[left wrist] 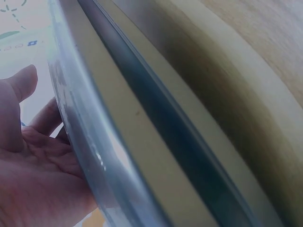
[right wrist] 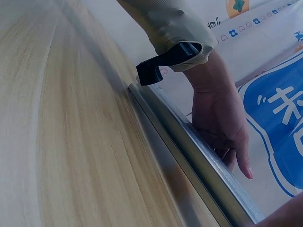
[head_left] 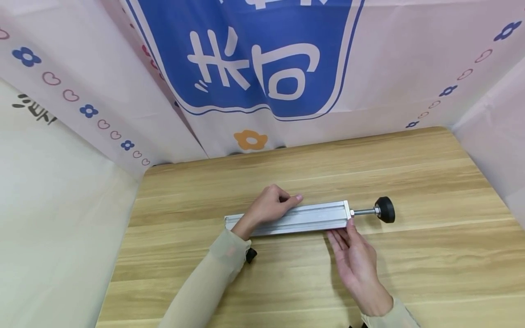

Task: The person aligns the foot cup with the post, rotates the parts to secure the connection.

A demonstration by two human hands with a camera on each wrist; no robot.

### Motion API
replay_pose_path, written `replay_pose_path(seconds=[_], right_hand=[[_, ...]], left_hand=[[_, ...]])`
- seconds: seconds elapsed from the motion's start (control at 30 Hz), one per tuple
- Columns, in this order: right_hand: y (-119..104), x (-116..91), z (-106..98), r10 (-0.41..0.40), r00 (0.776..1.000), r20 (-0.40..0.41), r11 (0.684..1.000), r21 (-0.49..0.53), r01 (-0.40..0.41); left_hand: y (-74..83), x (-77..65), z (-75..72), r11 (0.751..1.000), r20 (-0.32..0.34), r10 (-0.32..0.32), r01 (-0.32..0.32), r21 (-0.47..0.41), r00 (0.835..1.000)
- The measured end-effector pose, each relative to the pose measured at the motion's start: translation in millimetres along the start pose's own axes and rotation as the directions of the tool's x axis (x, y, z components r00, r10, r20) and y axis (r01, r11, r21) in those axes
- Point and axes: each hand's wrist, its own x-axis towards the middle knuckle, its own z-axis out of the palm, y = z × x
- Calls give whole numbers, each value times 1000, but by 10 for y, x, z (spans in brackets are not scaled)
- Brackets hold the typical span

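Observation:
A silver aluminium profile [head_left: 316,217] with lengthwise grooves lies across the middle of the table. From its right end a threaded rod [head_left: 364,211] with nuts leads to a black levelling foot [head_left: 385,209]. My left hand [head_left: 270,205] reaches over the bar, its fingers bent down at the far side and its thumb stretched to the right. In the left wrist view, the bar hides the fingertips of that hand [left wrist: 38,175]. At the near right corner my right hand [head_left: 357,262] holds the profile, thumb at the end plate and fingers at the underside.
The wood-grain table [head_left: 443,255] extends around the bar on all sides. A white printed cloth [head_left: 381,82] with a blue sign hangs behind it, and pale cloth covers the sides. A black wrist device [right wrist: 163,64] sits at the left sleeve cuff, just over the bar.

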Motion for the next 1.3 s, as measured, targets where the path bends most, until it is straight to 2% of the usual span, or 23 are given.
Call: replay_pose_path(seconds=[0.47, 0.73, 1.0, 1.3], right_hand=[[-1, 58, -48, 18, 999, -46, 999, -34, -20], [6, 66, -65, 13, 999, -39, 998, -54, -15], [-8, 67, -62, 23, 999, -45, 998, -54, -25], [-30, 61, -41, 28, 999, -22, 998, -53, -29]], left_hand=[[-2, 33, 16, 1000, 5, -15, 15, 15, 1000], [-47, 60, 49, 1000, -5, -20, 20, 24, 1000], [-48, 82, 53, 998, -14, -59, 59, 23, 998], [-80, 103, 69, 998, -19, -57, 57, 28, 998]])
